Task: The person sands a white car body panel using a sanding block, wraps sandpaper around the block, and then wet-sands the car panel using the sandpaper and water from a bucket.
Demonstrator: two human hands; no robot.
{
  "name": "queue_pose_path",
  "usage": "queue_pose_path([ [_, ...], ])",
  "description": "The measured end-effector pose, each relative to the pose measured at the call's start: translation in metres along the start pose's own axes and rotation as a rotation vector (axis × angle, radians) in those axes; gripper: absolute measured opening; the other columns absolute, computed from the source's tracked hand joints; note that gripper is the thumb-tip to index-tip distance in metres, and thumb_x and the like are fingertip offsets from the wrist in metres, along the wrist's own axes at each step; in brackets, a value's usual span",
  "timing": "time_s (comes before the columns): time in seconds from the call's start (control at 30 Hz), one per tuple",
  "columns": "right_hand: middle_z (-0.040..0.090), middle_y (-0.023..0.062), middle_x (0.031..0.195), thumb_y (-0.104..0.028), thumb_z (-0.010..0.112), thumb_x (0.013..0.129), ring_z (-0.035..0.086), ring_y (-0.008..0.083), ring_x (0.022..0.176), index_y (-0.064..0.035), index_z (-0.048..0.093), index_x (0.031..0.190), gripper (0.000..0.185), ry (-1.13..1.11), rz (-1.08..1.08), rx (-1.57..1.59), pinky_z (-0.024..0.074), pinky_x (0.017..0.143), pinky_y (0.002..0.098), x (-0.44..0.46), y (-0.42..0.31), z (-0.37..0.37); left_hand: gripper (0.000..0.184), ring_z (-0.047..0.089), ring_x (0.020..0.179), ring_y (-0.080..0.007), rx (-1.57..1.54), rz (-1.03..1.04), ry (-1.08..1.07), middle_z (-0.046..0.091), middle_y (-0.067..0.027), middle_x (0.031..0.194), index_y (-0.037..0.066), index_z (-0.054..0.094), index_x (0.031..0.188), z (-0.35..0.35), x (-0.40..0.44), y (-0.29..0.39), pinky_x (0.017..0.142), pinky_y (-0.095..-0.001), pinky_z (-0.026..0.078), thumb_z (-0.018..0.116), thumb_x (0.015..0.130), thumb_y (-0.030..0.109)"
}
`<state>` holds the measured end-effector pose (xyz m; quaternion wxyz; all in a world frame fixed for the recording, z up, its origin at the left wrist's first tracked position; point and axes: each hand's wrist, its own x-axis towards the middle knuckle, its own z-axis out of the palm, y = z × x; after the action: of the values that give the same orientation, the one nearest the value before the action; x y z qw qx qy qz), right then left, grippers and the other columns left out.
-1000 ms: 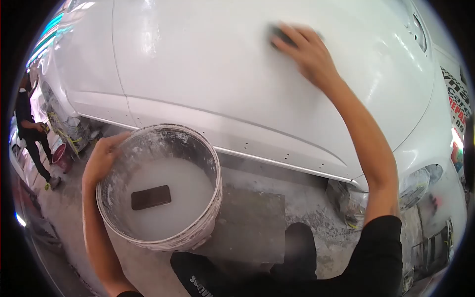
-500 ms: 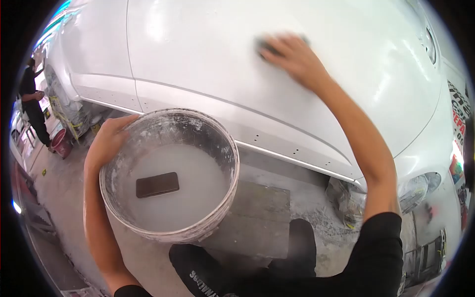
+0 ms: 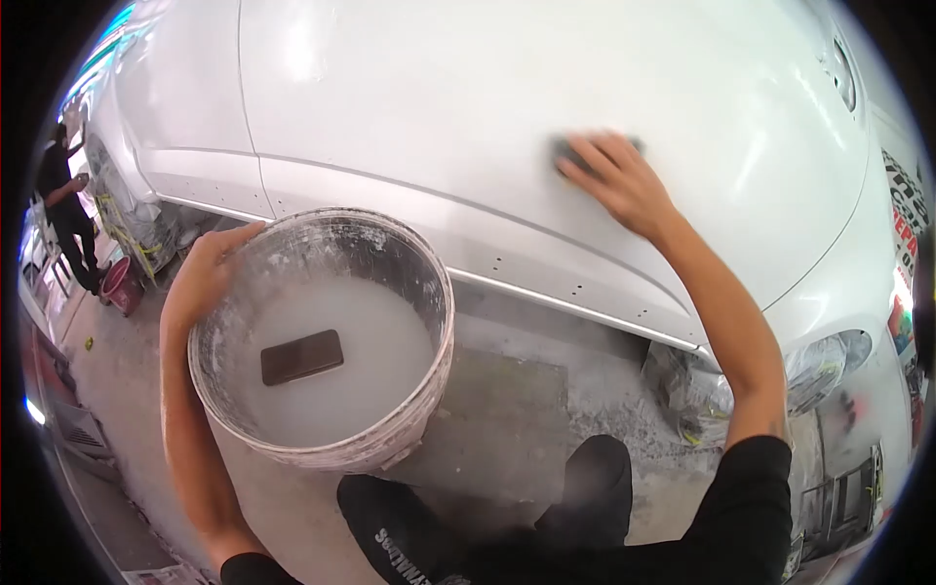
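A white-smeared bucket (image 3: pixel 417 414) stands before me, with cloudy whitish water (image 3: pixel 366 390) inside. A brown rectangular block (image 3: pixel 302 357) floats at the water's surface. My left hand (image 3: pixel 205 278) grips the bucket's left rim, its fingers partly blurred over the edge. On the white car door (image 3: pixel 419 88), my right hand (image 3: pixel 621 183) presses a dark sanding pad (image 3: pixel 565 156) flat to the panel. The pad is smeared by motion and mostly covered by the fingers.
Plastic sheeting (image 3: pixel 682 390) wraps the wheel at right. Along the sill (image 3: pixel 575 307) run small holes. At far left a person in dark clothes (image 3: pixel 68 205) stands near a red bucket (image 3: pixel 122 285). A dark metal frame (image 3: pixel 843 512) is at lower right.
My right hand has slid the sanding pad down and to the right across the door. The bucket appears slightly further left and higher, with my left hand still at its rim.
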<state>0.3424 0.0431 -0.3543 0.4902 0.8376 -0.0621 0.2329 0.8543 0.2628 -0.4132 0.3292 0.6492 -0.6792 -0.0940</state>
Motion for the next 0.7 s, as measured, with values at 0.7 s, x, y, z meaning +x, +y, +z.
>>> queue_pose_path([
  [0.7,0.058,0.0147,0.145,-0.010,0.063,0.087,0.057,0.0304,0.126,-0.0076,0.072,0.119,0.034,0.033,-0.110,-0.012,0.0458,0.110,0.0484,0.059,-0.010,0.044,0.058,0.066,0.116,-0.0206,-0.035,0.069,0.008,0.073,-0.0190,0.124,-0.005,0.060,0.137,0.001,0.009,-0.023,0.106,-0.0321,0.046,0.053,0.080,-0.010],
])
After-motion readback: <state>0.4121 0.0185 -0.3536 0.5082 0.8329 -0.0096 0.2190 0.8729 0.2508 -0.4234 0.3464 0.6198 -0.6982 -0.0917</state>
